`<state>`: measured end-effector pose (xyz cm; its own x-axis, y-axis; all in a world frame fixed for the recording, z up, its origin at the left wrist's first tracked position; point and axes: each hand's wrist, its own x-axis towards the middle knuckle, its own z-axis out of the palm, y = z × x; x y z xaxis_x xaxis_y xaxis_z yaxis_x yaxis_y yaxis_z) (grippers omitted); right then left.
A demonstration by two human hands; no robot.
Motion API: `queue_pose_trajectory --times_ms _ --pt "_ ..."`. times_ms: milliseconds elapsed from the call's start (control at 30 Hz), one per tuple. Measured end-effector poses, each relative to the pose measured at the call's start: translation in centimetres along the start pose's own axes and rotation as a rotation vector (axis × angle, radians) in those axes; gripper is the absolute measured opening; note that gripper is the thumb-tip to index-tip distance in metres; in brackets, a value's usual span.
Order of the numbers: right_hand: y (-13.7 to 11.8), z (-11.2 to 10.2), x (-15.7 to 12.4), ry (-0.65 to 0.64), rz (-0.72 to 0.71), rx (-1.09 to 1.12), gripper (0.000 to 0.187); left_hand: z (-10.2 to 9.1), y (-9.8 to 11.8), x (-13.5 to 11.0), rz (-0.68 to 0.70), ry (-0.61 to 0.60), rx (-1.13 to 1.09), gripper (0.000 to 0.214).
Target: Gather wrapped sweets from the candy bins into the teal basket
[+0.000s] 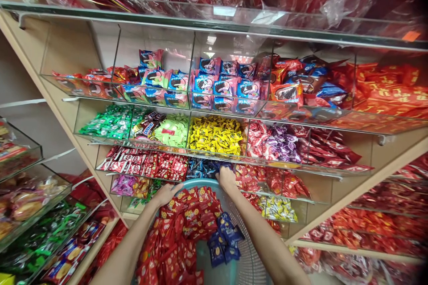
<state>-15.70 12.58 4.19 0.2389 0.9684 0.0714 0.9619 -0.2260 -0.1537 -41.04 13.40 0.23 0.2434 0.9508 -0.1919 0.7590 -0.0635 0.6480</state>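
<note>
above the teal basket, a brown packet reads "snickers"

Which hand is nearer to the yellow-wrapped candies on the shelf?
Right. The right hand is just below the yellow-wrapped candies in the picture, while the left hand is lower and farther left, at the rim of the teal basket.

The wooden shelf unit carries blue-and-pink packets mid-row. Below lie green sweets on the left, yellow sweets centrally and purple sweets towards the right. Lower, dark blue packets adjoin red packets.
</note>
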Motion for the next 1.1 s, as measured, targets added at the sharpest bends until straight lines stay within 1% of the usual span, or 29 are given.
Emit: queue_pose_trajectory --times_ms 133,267,367,433,500,567,600,667,733,800,900,967,1100 --pt "0.6 -1.5 -1.2 0.043 -0.040 -0.012 0.024 0.1 -0.1 0.2 -0.011 0.009 0.002 0.057" --pt "1.7 -3.8 -3.8 0.113 -0.114 0.049 0.021 0.2 0.1 0.1 -0.011 0.031 0.014 0.057" --pt "2.6 -5.1 -6.2 0.130 -0.210 0.214 0.018 0.2 0.3 0.0 -0.002 0.018 0.018 0.057" --pt "3.2 -5.4 -7.5 0.058 -0.296 0.414 0.014 0.1 0.4 -0.2 0.006 0.007 0.018 0.056" --pt "3.8 -5.1 -8.5 -0.099 -0.324 0.661 0.008 0.0 0.5 -0.3 0.012 -0.003 0.016 0.056" --pt "4.6 -4.4 -8.9 -0.290 -0.270 0.873 0.004 -0.1 0.7 -0.4 0.008 -0.012 0.015 0.056" --pt "5.1 -3.9 -9.1 -0.380 -0.228 0.945 0.003 -0.1 0.7 -0.4 0.001 -0.012 0.017 0.056" --pt "6.2 -2.9 -9.1 -0.523 -0.150 1.027 0.005 -0.2 0.8 -0.5 -0.005 -0.008 0.023 0.056" --pt "7.2 -1.9 -9.1 -0.612 -0.084 1.059 0.009 -0.2 0.9 -0.5 -0.001 -0.004 0.028 0.056" --pt "7.8 -1.2 -9.2 -0.652 -0.014 1.056 0.013 -0.1 0.8 -0.5 -0.003 0.005 0.035 0.055" --pt "7.8 -0.4 -9.4 -0.661 0.064 0.985 0.015 0.0 0.7 -0.4 -0.011 0.015 0.044 0.054" --pt "7.4 -0.1 -9.6 -0.649 0.076 0.929 0.018 0.0 0.6 -0.3 -0.007 0.019 0.050 0.054" --pt "6.9 0.6 -9.8 -0.584 0.053 0.822 0.025 0.0 0.6 -0.4 0.000 0.024 0.067 0.053"
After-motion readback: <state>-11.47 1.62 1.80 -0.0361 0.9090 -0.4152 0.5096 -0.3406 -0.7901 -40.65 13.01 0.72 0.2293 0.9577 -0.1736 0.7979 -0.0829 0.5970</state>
